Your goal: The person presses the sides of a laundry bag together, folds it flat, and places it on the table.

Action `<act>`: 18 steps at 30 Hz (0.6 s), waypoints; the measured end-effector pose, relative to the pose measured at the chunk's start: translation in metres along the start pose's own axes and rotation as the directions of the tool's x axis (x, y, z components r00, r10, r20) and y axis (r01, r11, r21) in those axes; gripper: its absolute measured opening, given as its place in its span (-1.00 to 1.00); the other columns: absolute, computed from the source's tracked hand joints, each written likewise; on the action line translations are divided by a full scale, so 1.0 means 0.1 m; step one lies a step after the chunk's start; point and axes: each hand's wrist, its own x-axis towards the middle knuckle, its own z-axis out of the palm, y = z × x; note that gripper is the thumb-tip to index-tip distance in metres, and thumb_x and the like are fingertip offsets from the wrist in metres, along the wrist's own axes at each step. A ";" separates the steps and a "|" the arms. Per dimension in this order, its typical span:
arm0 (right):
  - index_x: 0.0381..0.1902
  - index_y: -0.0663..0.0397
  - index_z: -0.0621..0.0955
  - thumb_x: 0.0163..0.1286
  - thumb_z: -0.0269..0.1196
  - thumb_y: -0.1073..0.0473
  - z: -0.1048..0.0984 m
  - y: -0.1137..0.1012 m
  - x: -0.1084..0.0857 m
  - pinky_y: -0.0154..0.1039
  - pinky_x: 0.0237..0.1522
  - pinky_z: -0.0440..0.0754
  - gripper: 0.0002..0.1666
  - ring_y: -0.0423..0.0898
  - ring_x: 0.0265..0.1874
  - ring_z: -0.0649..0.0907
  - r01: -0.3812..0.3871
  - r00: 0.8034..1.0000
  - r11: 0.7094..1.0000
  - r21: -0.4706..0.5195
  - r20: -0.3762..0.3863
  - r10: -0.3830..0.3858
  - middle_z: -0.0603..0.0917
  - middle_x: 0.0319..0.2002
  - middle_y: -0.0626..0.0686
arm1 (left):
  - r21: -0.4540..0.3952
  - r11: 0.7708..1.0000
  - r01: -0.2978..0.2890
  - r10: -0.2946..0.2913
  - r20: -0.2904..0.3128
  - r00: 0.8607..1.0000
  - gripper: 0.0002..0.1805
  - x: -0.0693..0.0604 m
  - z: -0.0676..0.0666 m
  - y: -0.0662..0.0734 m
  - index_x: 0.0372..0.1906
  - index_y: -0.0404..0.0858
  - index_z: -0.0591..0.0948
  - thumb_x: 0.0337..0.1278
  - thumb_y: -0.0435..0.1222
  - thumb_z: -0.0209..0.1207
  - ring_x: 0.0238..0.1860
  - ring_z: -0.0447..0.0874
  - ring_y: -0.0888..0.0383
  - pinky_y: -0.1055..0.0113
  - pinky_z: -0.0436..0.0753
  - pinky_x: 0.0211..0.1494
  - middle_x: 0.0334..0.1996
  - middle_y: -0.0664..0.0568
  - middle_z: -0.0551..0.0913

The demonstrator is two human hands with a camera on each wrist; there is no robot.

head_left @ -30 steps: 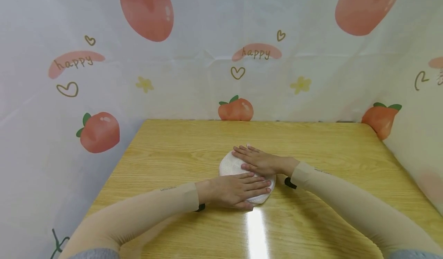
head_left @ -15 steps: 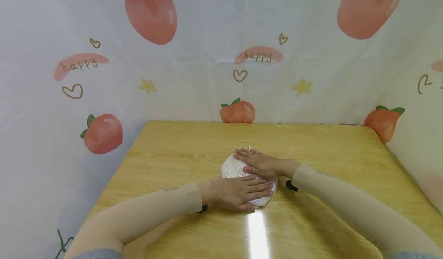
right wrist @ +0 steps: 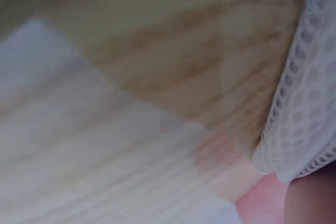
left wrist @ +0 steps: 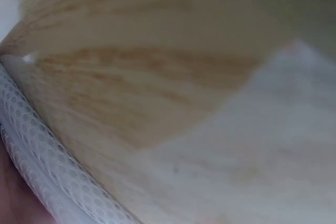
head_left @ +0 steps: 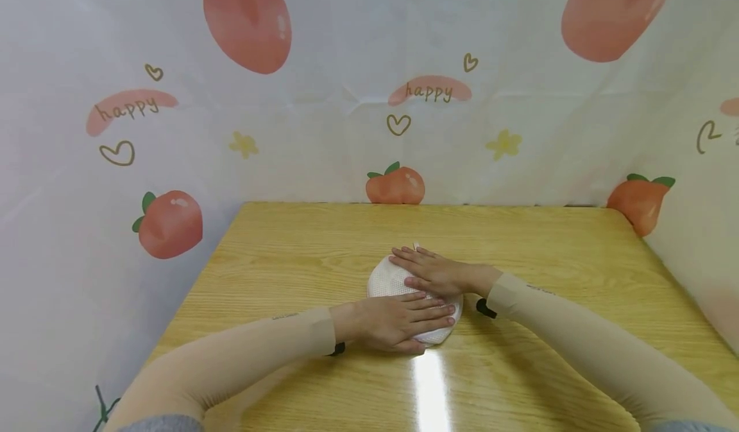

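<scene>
A round white mesh laundry bag [head_left: 383, 281] lies flat on the wooden table, with a small white tab showing at its far edge. Spread across its near part is my left hand [head_left: 389, 321], palm down, fingers straight. My right hand [head_left: 437, 273] rests on the far right part, also with straight fingers, just beyond the left. Between them the hands cover much of the bag. Up close, the left wrist view shows the bag's mesh edge [left wrist: 58, 161] beside the hand. In the right wrist view the mesh [right wrist: 304, 103] appears above a blurred bit of hand.
The wood-grain table [head_left: 300, 246] reaches back to a white curtain [head_left: 323, 137] printed with fruit, hearts and "happy". The curtain also runs along the left and right sides. A bright light reflection lies on the near tabletop. A green cord [head_left: 102, 406] hangs at the lower left.
The head view has shifted slightly. Both hands stay pressed on the mesh bag in nearly the same place, and the bag keeps its flat shape.
</scene>
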 end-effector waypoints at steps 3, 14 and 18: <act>0.71 0.10 -0.12 0.77 -0.24 -0.09 0.00 0.00 0.01 0.20 0.61 -0.27 -0.24 0.14 0.66 -0.20 -0.005 1.000 1.000 0.004 0.003 0.005 -0.19 0.70 0.14 | 0.001 1.000 0.007 -0.007 0.002 1.000 -0.26 0.00 0.01 0.00 0.71 -0.18 -0.11 0.71 0.09 -0.33 0.69 -0.30 0.14 0.21 -0.24 0.68 0.71 -0.01 -0.18; 0.71 0.08 -0.08 0.78 -0.24 -0.11 -0.08 -0.01 -0.01 0.18 0.62 -0.23 -0.25 0.14 0.66 -0.16 -0.020 1.000 1.000 0.007 0.005 0.020 -0.14 0.69 0.14 | 0.038 0.999 0.007 -0.007 -0.019 1.000 -0.25 -0.02 -0.03 -0.02 0.71 -0.16 -0.08 0.70 0.11 -0.28 0.69 -0.30 0.15 0.21 -0.26 0.68 0.71 0.00 -0.17; 0.70 0.11 -0.06 0.77 -0.23 -0.11 -0.13 -0.02 -0.03 0.21 0.61 -0.19 -0.25 0.19 0.65 -0.14 -0.013 1.000 1.000 0.002 0.002 0.013 -0.11 0.69 0.16 | 0.036 0.999 0.007 -0.006 -0.040 0.999 -0.25 -0.03 -0.05 -0.01 0.71 -0.14 -0.08 0.70 0.11 -0.26 0.69 -0.29 0.16 0.20 -0.25 0.68 0.71 0.01 -0.16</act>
